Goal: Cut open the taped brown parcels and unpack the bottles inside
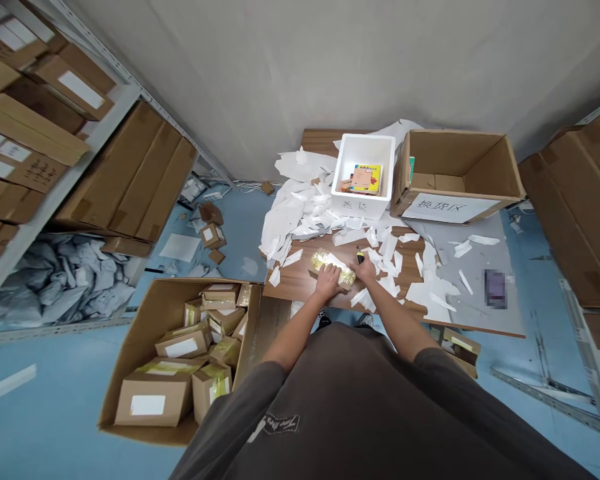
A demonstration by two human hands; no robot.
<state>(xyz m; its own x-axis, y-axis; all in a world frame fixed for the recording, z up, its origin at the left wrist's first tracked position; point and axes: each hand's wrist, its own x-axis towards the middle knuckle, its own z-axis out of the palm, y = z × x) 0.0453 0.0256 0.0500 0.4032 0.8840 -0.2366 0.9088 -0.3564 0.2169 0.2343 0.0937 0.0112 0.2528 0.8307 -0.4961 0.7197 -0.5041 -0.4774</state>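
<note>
On the wooden table lies a small cardboard box point(319, 257) wrapped in yellowish clear tape, with a white label on top. My left hand point(329, 277) grips it from above, fingers laid over its near side. My right hand point(365, 268), just right of the box's end, is closed around a black-and-yellow box cutter point(361, 255). The cutter's upper end points away from me; its blade is too small to make out. Torn white paper scraps point(303, 207) are spread behind and beside the box.
Behind the box stand a white foam bin point(337, 190) holding small books and a large open carton point(513, 177). A large carton of taped parcels point(130, 327) is on the floor at left. Loaded shelves point(115, 117) flank the left side. A blurred purple object point(495, 289) lies at the table's right.
</note>
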